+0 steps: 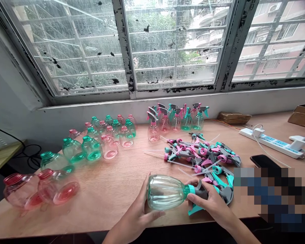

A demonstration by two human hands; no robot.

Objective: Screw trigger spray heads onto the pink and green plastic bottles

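Note:
A clear green spray bottle (165, 192) lies on its side in the air over the table's front edge, its neck pointing right. My left hand (139, 211) is wrapped round the bottle's base end. At the neck, my right hand (210, 200) grips the grey and teal trigger sprayer (199, 190), thumb near the teal collar. The sprayer sits on the bottle's mouth; whether it is fully tightened cannot be seen. Just behind my right hand is a heap of loose pink, teal and grey trigger sprayers (200, 152) with clear tubes.
Open pink and green bottles (110, 147) stand in rows on the left of the wooden table (104, 189). Several bottles with sprayers (165, 122) stand by the wall. At right are a power strip (271, 142), a phone (265, 162), a brown packet (234, 118) and a cardboard box (302, 115).

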